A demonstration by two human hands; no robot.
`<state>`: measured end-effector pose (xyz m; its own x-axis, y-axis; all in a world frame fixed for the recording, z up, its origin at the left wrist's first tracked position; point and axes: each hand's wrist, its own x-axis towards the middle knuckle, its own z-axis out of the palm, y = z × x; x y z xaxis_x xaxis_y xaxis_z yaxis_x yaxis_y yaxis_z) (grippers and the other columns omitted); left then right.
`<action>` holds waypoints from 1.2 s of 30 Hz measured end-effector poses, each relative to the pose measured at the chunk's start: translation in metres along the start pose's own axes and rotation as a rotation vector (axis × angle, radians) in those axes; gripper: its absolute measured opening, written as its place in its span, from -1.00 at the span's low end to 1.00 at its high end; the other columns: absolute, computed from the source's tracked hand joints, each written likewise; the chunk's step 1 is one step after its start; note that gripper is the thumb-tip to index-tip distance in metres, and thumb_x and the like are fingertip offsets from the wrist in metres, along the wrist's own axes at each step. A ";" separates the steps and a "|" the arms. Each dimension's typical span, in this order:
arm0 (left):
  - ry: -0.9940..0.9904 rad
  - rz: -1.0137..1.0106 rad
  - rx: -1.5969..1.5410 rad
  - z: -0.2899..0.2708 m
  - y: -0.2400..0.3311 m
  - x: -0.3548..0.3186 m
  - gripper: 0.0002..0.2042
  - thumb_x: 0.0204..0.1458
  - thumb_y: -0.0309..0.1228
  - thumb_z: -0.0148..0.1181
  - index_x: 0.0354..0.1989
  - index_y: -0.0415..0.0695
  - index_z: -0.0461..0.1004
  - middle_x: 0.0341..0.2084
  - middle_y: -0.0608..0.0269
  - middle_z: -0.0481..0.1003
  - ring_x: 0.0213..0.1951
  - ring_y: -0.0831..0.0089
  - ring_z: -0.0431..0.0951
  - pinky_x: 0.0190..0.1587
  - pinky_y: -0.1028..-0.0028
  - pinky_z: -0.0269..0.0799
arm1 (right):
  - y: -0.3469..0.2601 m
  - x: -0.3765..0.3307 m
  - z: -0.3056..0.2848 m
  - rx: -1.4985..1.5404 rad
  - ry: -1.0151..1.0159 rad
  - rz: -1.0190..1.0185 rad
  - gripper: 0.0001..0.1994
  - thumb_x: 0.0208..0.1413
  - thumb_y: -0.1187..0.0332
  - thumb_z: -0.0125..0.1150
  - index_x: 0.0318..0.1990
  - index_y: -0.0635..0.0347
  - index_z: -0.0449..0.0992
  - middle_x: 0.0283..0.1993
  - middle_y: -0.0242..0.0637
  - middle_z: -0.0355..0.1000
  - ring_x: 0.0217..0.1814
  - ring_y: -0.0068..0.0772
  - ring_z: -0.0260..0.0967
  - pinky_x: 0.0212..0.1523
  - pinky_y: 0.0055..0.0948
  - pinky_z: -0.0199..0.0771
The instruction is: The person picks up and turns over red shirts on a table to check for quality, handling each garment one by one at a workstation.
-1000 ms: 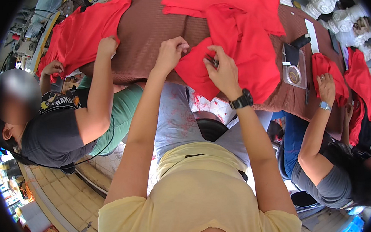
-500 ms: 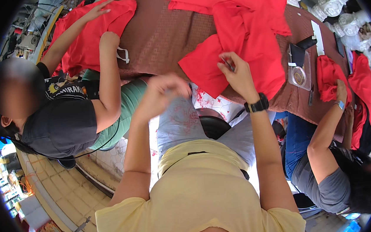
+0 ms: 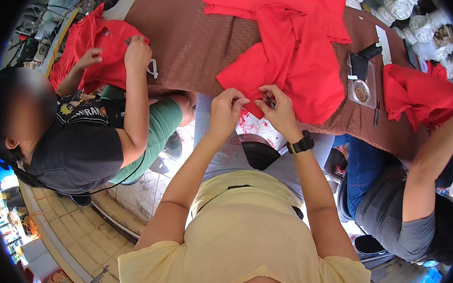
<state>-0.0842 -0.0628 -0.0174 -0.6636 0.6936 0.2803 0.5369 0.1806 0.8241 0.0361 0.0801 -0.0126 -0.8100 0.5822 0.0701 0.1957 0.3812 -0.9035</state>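
Red cloth (image 3: 306,76) lies in loose folds on the table and hangs over its near edge toward me. My left hand (image 3: 226,110) is closed in a pinch on the near edge of this cloth. Close to its right, my right hand (image 3: 280,113) curls around small dark thread snips (image 3: 269,102), which lie against the fingers at the cloth's edge. Their blades are partly hidden, so whether they touch a thread does not show. A black watch sits on my right wrist.
A brown-covered table (image 3: 187,43) spans the far side. At left, a co-worker handles red cloth (image 3: 107,50); at right, another holds up red cloth (image 3: 420,97). A clear round-lidded case (image 3: 361,91) and a dark pen (image 3: 377,117) lie on the table. White rolls (image 3: 402,2) stand beyond.
My left hand has come right and pinched the cloth's edge; my right hand has moved down and nearer with the snips. The right co-worker has lifted their cloth; the left one's hands have shifted.
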 end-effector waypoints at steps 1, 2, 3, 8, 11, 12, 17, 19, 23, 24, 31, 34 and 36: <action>-0.001 -0.067 -0.069 -0.002 -0.004 0.003 -0.85 0.07 -0.51 0.30 -0.29 -0.28 0.45 -0.51 0.21 0.49 -0.45 0.46 0.48 -0.35 0.46 0.40 | -0.006 0.002 -0.003 -0.011 -0.051 0.040 -0.62 0.01 0.39 0.40 -0.03 0.29 0.46 -0.18 -0.10 0.50 -0.15 -0.19 0.50 -0.11 -0.28 0.47; 0.000 -0.134 -0.138 -0.004 -0.008 0.006 -0.88 0.10 -0.51 0.28 -0.29 -0.27 0.46 -0.53 0.26 0.49 -0.46 0.53 0.47 -0.36 0.50 0.41 | -0.012 0.004 -0.006 -0.040 -0.009 -0.034 -0.62 0.04 0.37 0.37 -0.01 0.27 0.44 -0.15 -0.08 0.50 -0.15 -0.16 0.50 -0.10 -0.26 0.47; 0.023 -0.178 -0.238 -0.006 -0.012 0.009 -0.90 0.13 -0.50 0.26 -0.29 -0.25 0.46 -0.51 0.29 0.49 -0.45 0.57 0.46 -0.34 0.53 0.42 | -0.019 0.008 -0.008 -0.070 0.032 -0.109 -0.62 0.08 0.35 0.35 0.02 0.26 0.41 -0.12 -0.07 0.49 -0.14 -0.13 0.50 -0.10 -0.24 0.47; 0.067 -0.262 -0.560 -0.019 -0.016 0.031 -0.93 0.21 -0.49 0.21 -0.30 -0.19 0.47 -0.47 0.39 0.49 -0.41 0.66 0.44 -0.30 0.62 0.40 | -0.044 0.029 -0.018 -0.207 0.020 -0.243 -0.78 0.24 0.32 0.16 -0.06 0.20 0.38 -0.10 -0.09 0.45 -0.11 0.03 0.49 -0.15 -0.15 0.48; 0.076 -0.238 -0.604 -0.023 -0.014 0.037 -0.93 0.22 -0.47 0.20 -0.29 -0.17 0.47 -0.45 0.40 0.49 -0.40 0.68 0.44 -0.31 0.65 0.36 | -0.036 0.039 -0.011 -0.322 -0.071 -0.351 -0.82 0.21 0.31 0.18 -0.13 0.16 0.39 -0.19 -0.16 0.43 -0.20 0.02 0.48 -0.26 -0.11 0.47; 0.076 -0.238 -0.618 -0.024 -0.012 0.038 -0.93 0.23 -0.47 0.20 -0.29 -0.17 0.47 -0.45 0.40 0.49 -0.40 0.68 0.44 -0.31 0.65 0.35 | -0.034 0.041 -0.008 -0.356 -0.031 -0.430 -0.86 0.16 0.33 0.20 -0.19 0.13 0.42 -0.28 -0.19 0.39 -0.30 -0.01 0.46 -0.36 -0.10 0.45; 0.061 -0.267 -0.618 -0.031 -0.002 0.039 -0.93 0.24 -0.47 0.17 -0.29 -0.16 0.46 -0.44 0.40 0.49 -0.39 0.68 0.43 -0.30 0.64 0.34 | -0.023 0.047 0.003 -0.508 0.016 -0.531 -0.88 0.10 0.37 0.23 -0.27 0.13 0.44 -0.36 -0.20 0.35 -0.36 -0.05 0.44 -0.40 -0.13 0.44; 0.049 -0.274 -0.637 -0.034 -0.001 0.038 -0.94 0.24 -0.49 0.16 -0.29 -0.17 0.46 -0.44 0.41 0.49 -0.39 0.68 0.43 -0.29 0.65 0.34 | -0.022 0.046 0.006 -0.503 0.030 -0.529 -0.88 0.10 0.37 0.23 -0.28 0.14 0.43 -0.37 -0.21 0.35 -0.36 -0.06 0.44 -0.40 -0.13 0.44; -0.382 -0.199 -0.503 -0.068 0.012 0.026 -0.95 0.18 -0.53 0.17 -0.34 -0.20 0.47 -0.43 0.36 0.52 -0.39 0.60 0.46 -0.28 0.54 0.40 | -0.025 0.041 0.001 -0.408 0.023 -0.386 -0.86 0.14 0.35 0.22 -0.21 0.14 0.43 -0.30 -0.20 0.41 -0.29 -0.07 0.49 -0.35 -0.14 0.47; -0.637 -0.178 -0.377 -0.088 0.024 0.020 -0.95 0.16 -0.54 0.18 -0.35 -0.22 0.47 -0.43 0.34 0.53 -0.39 0.58 0.48 -0.27 0.51 0.41 | -0.028 0.037 -0.004 -0.372 0.024 -0.326 -0.85 0.15 0.35 0.22 -0.19 0.14 0.42 -0.27 -0.19 0.43 -0.27 -0.08 0.51 -0.33 -0.15 0.49; -0.429 -0.105 0.304 -0.087 0.024 -0.022 -0.85 0.06 -0.48 0.31 -0.26 -0.27 0.53 -0.37 0.15 0.52 -0.37 0.35 0.53 -0.28 0.38 0.46 | -0.031 0.025 -0.015 -0.137 0.047 -0.149 -0.64 0.10 0.34 0.32 0.00 0.23 0.39 -0.12 -0.04 0.47 -0.11 -0.04 0.50 -0.12 -0.19 0.49; 0.023 -0.167 0.146 -0.059 0.029 0.011 -0.83 0.03 -0.49 0.33 -0.24 -0.28 0.54 -0.38 0.10 0.46 -0.34 0.23 0.53 -0.27 0.28 0.47 | -0.015 0.023 -0.007 -0.093 -0.008 -0.062 -0.57 0.02 0.35 0.39 0.01 0.25 0.37 -0.11 0.01 0.46 -0.06 0.00 0.47 -0.06 -0.18 0.47; 0.149 -0.026 0.183 -0.044 0.016 0.028 -0.85 0.03 -0.51 0.31 -0.26 -0.28 0.51 -0.40 0.10 0.43 -0.34 0.21 0.52 -0.26 0.27 0.46 | -0.007 0.023 -0.002 -0.099 0.032 -0.131 -0.56 0.01 0.35 0.39 0.01 0.25 0.37 -0.11 0.01 0.46 -0.07 0.00 0.47 -0.06 -0.18 0.47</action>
<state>-0.1171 -0.0715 0.0247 -0.7407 0.5787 0.3413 0.5951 0.3294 0.7330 0.0173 0.0918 -0.0040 -0.8145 0.5448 0.1993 0.1443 0.5230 -0.8400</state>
